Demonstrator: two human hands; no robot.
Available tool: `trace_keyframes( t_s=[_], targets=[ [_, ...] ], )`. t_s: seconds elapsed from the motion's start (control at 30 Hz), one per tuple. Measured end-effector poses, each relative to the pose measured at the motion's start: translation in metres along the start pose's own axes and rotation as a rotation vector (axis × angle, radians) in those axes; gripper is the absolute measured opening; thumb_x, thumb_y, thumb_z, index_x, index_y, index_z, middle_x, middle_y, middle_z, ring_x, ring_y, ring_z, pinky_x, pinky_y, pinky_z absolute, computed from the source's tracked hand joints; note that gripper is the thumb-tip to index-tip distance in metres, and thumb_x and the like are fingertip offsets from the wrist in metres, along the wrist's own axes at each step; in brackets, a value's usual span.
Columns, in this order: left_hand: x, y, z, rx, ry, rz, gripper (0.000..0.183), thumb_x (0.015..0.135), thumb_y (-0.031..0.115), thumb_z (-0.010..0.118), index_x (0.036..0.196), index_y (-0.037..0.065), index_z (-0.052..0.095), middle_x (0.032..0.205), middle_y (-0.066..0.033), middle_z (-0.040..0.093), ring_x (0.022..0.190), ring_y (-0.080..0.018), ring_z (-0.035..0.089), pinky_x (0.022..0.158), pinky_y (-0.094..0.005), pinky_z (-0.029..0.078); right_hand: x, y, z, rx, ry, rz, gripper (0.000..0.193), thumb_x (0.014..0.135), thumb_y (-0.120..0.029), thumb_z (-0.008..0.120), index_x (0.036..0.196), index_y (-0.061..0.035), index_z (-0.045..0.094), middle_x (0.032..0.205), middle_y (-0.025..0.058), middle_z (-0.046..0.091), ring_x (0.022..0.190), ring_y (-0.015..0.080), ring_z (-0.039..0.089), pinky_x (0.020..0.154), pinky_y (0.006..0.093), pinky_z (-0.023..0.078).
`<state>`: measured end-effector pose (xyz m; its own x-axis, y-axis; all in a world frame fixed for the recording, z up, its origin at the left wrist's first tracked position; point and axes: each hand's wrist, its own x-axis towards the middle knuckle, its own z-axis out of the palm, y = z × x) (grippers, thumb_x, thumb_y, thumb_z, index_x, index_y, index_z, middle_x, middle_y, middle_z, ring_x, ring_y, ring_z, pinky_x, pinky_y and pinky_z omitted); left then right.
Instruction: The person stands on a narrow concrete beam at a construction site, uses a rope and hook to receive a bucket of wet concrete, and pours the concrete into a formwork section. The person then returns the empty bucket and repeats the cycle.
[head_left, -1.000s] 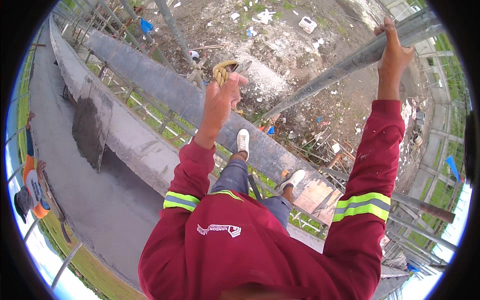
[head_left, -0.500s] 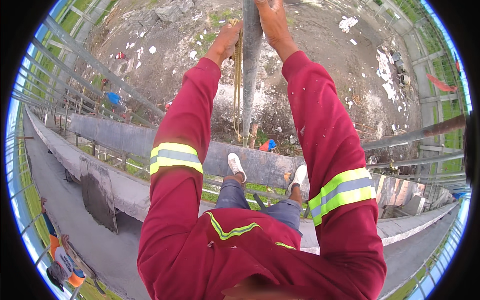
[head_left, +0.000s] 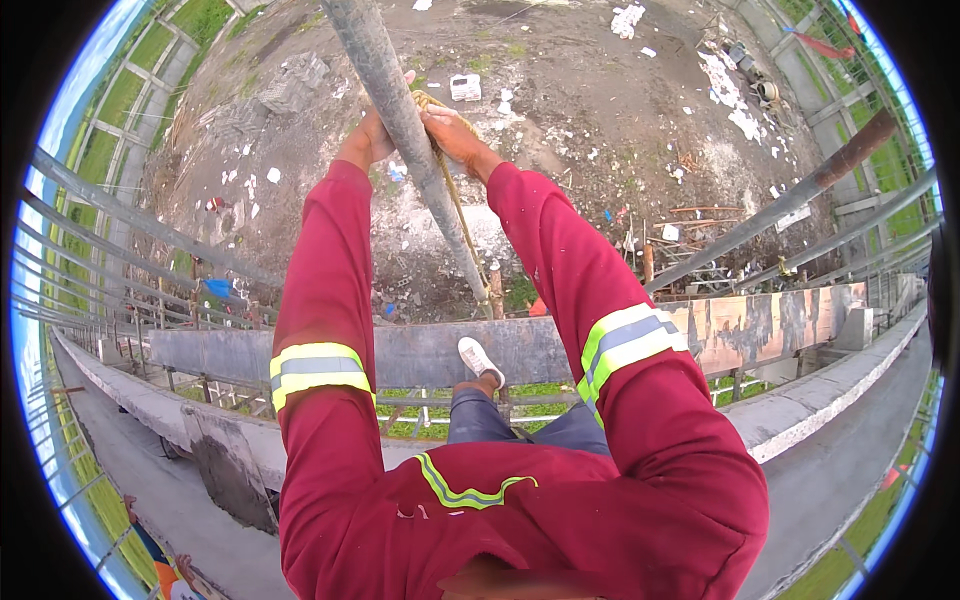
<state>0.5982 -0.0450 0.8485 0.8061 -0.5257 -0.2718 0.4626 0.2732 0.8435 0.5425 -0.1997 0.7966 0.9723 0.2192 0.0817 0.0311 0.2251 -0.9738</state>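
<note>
Rope (head_left: pixel 456 203) of a tan-yellow colour hangs along the right side of a grey metal pole (head_left: pixel 400 110), reaching down toward the pole's foot beside the long walkway board (head_left: pixel 250 352). The right grip (head_left: pixel 452 135) is closed around the rope's upper part, close against the pole, while the left grip (head_left: pixel 372 138) sits at the pole's other side, partly hidden behind it, so whether it is clenched or loose I cannot tell. One white shoe (head_left: pixel 477 357) shows on the board, above littered ground (head_left: pixel 560 130).
</note>
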Motion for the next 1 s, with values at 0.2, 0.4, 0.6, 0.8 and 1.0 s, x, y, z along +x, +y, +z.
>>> trace_keyframes(
  t_s=[0.2,0.4,0.6,0.8,1.0],
  targets=[
    [-0.009,-0.021,0.003,0.075,0.308,0.03,0.06,0.094,0.052,0.058,0.12,-0.002,0.057,0.1,-0.0112,0.068,0.089,-0.0249,0.066,0.082,-0.0405,0.054,-0.008,0.016,0.012,0.355,0.112,0.247,0.043,0.099,-0.04,0.057,0.112,0.0009,0.064,0.1,0.0095,0.067,0.082,0.0169,0.062,0.073,0.0335,0.052],
    [-0.049,-0.013,0.074,0.357,0.408,0.896,0.053,0.083,0.036,0.073,0.114,-0.004,0.058,0.102,-0.011,0.068,0.091,-0.0213,0.065,0.085,-0.0361,0.05,-0.032,0.044,-0.032,0.409,0.21,0.311,0.031,0.1,-0.036,0.056,0.093,-0.0058,0.061,0.077,0.0015,0.058,0.071,0.0149,0.06,0.062,0.0313,0.051],
    [-0.039,-0.007,0.105,0.667,0.825,1.021,0.051,0.077,0.022,0.079,0.114,-0.004,0.057,0.094,-0.0118,0.069,0.085,-0.0198,0.065,0.08,-0.0335,0.05,-0.043,0.078,-0.079,0.374,0.335,0.28,0.033,0.101,-0.032,0.056,0.09,-0.0019,0.061,0.076,0.0033,0.058,0.068,0.0152,0.059,0.065,0.0278,0.052],
    [-0.032,-0.014,0.079,0.61,0.831,1.071,0.035,0.075,0.008,0.077,0.102,-0.007,0.059,0.086,-0.0116,0.069,0.076,-0.018,0.066,0.074,-0.0313,0.051,-0.069,0.06,-0.201,0.325,0.371,0.272,0.028,0.102,-0.029,0.055,0.093,-0.0036,0.061,0.08,0.0011,0.058,0.07,0.0116,0.058,0.067,0.0254,0.051],
    [-0.034,-0.016,0.062,0.491,0.918,0.926,0.028,0.08,0.006,0.07,0.102,-0.007,0.057,0.084,-0.015,0.068,0.065,-0.0204,0.062,0.063,-0.0316,0.054,-0.162,0.012,-0.305,0.245,0.356,0.266,0.026,0.101,-0.033,0.056,0.095,-0.0076,0.06,0.082,-0.0017,0.057,0.071,0.0096,0.056,0.069,0.0257,0.049]
  ],
)
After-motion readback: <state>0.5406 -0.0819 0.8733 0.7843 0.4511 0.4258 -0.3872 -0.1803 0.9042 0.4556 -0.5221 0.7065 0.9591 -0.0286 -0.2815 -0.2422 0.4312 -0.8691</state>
